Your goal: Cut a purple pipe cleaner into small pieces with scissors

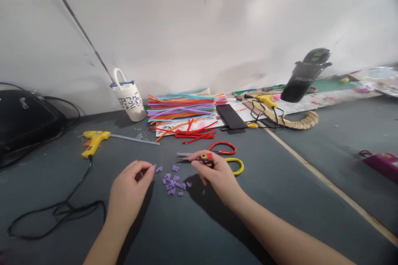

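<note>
My left hand is closed in a pinch, with a small purple piece at its fingertips. My right hand is wrapped round a lighter, whose red and metal top shows above the fingers while the rest is hidden. Between the hands lies a loose pile of short purple pieces on the dark table. Just behind and partly under my right hand are scissors, with blades pointing left, a red handle loop and a yellow one.
Coloured pipe cleaners lie in a stack at the back, with cut red ones in front. A yellow glue gun trails its cord at left. Behind stand a white cup, a black phone and a dark bottle.
</note>
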Demonstrator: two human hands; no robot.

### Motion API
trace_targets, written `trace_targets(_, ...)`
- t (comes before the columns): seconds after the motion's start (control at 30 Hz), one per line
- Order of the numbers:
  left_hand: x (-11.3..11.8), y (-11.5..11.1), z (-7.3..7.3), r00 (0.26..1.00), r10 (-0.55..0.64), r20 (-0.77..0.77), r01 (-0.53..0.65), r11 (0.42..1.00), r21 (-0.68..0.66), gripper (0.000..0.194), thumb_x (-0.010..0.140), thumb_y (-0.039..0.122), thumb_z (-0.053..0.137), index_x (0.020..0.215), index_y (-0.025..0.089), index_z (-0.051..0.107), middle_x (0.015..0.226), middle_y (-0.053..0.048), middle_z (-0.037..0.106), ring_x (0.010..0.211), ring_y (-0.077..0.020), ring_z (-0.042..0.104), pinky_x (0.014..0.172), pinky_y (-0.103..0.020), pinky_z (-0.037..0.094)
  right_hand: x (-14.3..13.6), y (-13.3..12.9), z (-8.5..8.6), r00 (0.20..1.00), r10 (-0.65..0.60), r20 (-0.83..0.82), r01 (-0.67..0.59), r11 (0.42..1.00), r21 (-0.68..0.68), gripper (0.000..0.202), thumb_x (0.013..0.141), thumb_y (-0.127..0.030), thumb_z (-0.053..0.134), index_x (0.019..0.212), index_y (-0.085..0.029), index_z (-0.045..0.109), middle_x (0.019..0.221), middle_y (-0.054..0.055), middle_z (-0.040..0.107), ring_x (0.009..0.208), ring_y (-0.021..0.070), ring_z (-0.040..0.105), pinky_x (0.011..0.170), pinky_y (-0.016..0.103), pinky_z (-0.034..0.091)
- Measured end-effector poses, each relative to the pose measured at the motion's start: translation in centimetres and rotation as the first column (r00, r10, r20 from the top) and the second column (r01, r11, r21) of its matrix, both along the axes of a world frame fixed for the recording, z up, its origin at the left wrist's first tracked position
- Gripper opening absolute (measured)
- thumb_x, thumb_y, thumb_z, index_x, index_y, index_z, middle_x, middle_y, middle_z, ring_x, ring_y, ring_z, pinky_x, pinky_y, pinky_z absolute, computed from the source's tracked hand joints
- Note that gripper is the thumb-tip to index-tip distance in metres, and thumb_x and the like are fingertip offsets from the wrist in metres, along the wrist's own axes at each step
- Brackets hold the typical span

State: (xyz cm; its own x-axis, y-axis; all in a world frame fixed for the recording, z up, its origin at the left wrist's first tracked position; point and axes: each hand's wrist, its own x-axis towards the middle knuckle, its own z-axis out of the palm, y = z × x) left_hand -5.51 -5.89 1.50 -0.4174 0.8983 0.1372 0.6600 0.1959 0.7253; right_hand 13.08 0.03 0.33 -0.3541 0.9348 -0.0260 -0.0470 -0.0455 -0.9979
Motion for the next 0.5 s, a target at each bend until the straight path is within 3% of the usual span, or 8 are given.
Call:
trace_targets(0.1,-0.8,0.3,-0.6,0.977,-0.060,-0.203,0.036,0.992,-0.119,0.018,0.076,0.031,0.050,0.063,0.022,0.060,0.065,0.001,0.057,0.059,-0.0162,0.051,0.056,-0.026,0.036,-0.1,0.2,-0.4,1.000,0.013,0.018,-0.013,1.000,-0.010,0.016,0.072,-0.031,0.057,0.078,-0.016,0.058,0.045,-0.009,0.037,0.037,0.0060,0.034,0.040,0.019,0.026)
trace_targets(0.3,-0.8,0.5,-1.7,0.968,-0.100,-0.228,0.058,0.981,-0.184,0.019,0.076,0.026,0.047,0.079,0.023,0.065,0.078,-0.002,0.067,0.064,-0.0183,0.058,0.059,-0.027,0.040,-0.4,-0.2,-0.8,0.998,0.040,0.050,-0.040,0.999,0.000,0.015,0.072,-0.029,0.056,0.078,-0.016,0.057,0.048,-0.009,0.038,0.039,0.0063,0.034,0.039,0.018,0.028)
trace_targets(0.4,-1.0,0.5,-1.6,0.966,-0.067,-0.250,0.028,0.987,-0.158,0.020,0.078,0.032,0.046,0.068,0.023,0.061,0.071,-0.002,0.064,0.066,-0.0200,0.058,0.058,-0.028,0.038,-0.2,-0.1,-0.8,0.972,0.032,0.231,-0.061,0.991,0.120,0.018,0.078,-0.030,0.048,0.085,-0.016,0.057,0.053,-0.007,0.042,0.041,0.0079,0.037,0.041,0.020,0.030)
trace_targets(0.5,-0.6,0.4,-1.3,0.965,-0.029,-0.260,0.006,0.996,-0.087,0.011,0.076,0.029,0.048,0.069,0.023,0.055,0.071,0.000,0.060,0.058,-0.0170,0.054,0.056,-0.026,0.038,0.1,0.3,-0.8,0.886,0.009,0.464,-0.151,0.951,0.270,0.016,0.078,-0.022,0.045,0.086,-0.017,0.059,0.062,-0.003,0.052,0.051,0.0106,0.044,0.050,0.021,0.034)
